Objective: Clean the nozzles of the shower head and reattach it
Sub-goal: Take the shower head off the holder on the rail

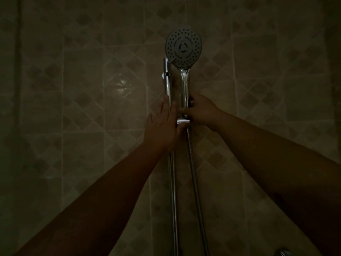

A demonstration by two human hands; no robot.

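A round shower head (183, 46) with dark nozzles faces me, upright on its chrome handle (184, 87). The handle's lower end sits at a bracket (183, 121) on the vertical chrome rail (168, 80). My right hand (202, 109) is wrapped around the bottom of the handle. Fingers together, my left hand (164, 124) lies flat over the rail beside the bracket, its thumb under the bracket. A metal hose (195, 183) hangs down from the handle's base.
A beige tiled wall (83, 108) with a diamond pattern fills the dim view. The rail continues down to the bottom edge (173, 209). A chrome fitting (283, 253) shows at the lower right edge.
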